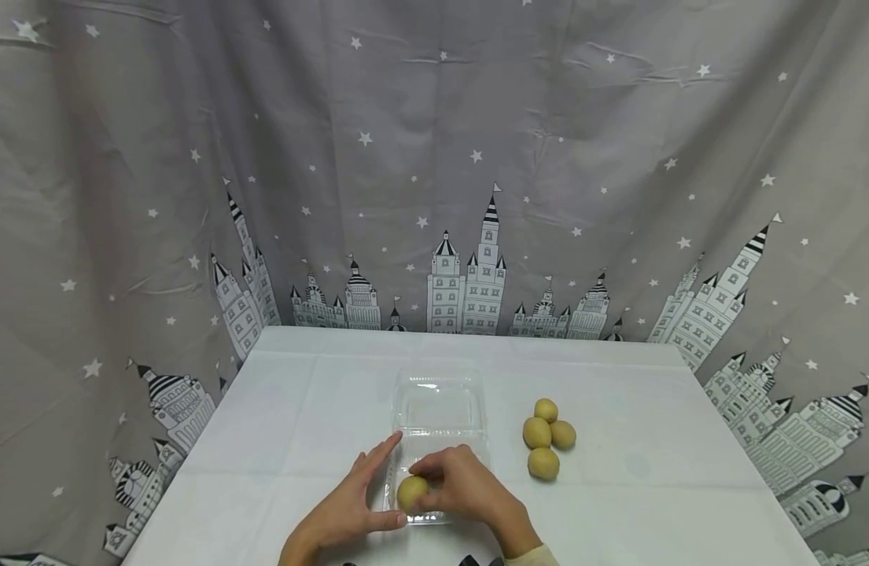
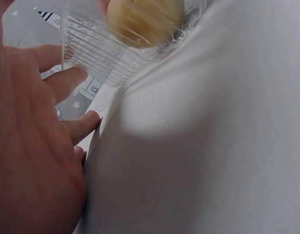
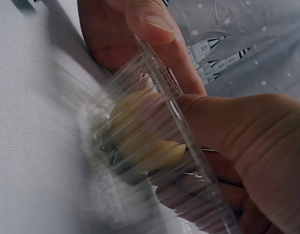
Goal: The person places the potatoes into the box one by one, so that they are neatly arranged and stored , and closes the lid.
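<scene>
A clear plastic clamshell box [image 1: 440,442] lies unfolded on the table, its lid [image 1: 437,402] toward the back. Inside the near half, at the front left corner, my right hand [image 1: 465,486] pinches a round yellow potato [image 1: 410,494] between thumb and fingers. Through the ribbed wall, the right wrist view shows the same potato [image 3: 133,126] low in the box. My left hand [image 1: 349,503] is spread along the left side, thumb by the front corner and fingers at the edge. In the left wrist view, its fingers [image 2: 67,83] extend beside the clear wall.
Several more potatoes [image 1: 537,433] sit in a loose cluster right of the box. A white cloth covers the table [image 1: 653,440]. Behind and around it hangs a grey curtain [image 1: 399,157] printed with castles and stars.
</scene>
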A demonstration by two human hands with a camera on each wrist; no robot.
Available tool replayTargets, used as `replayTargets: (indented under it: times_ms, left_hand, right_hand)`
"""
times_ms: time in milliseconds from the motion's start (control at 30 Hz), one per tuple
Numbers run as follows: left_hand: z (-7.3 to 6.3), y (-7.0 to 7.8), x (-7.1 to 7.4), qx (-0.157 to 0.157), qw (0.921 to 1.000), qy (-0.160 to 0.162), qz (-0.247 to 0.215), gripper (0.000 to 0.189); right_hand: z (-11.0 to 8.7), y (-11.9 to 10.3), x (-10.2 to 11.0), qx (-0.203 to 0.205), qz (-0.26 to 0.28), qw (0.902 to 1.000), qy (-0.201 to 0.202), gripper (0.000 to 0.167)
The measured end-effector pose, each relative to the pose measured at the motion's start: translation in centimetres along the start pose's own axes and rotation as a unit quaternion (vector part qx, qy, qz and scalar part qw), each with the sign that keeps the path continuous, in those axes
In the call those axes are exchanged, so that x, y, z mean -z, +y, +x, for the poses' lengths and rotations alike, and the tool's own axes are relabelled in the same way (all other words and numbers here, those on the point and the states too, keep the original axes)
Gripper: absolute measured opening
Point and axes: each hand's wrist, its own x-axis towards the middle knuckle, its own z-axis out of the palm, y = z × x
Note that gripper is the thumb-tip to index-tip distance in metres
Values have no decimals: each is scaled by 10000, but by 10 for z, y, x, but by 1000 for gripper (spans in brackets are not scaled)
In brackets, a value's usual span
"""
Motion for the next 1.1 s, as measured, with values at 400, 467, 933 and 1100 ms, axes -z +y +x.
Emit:
replayTargets:
  times_ms: [400, 467, 933, 1100]
  left_hand:
    - [0, 2, -3, -344, 9991, 212, 108, 119]
    - [0, 2, -3, -350, 9990, 228, 135, 119]
    - [3, 5, -5, -303, 9989, 306, 175, 120]
    - [3, 4, -5, -248, 9994, 218, 143, 120]
  right_hand:
    - [-6, -6, 12, -21, -128, 9999, 102, 46]
    - [-9, -7, 17, -4, -117, 9998, 149, 45]
    - [-43, 8, 62, 64, 239, 9956, 906, 48]
    - [-59, 17, 76, -54, 328, 9915, 1259, 46]
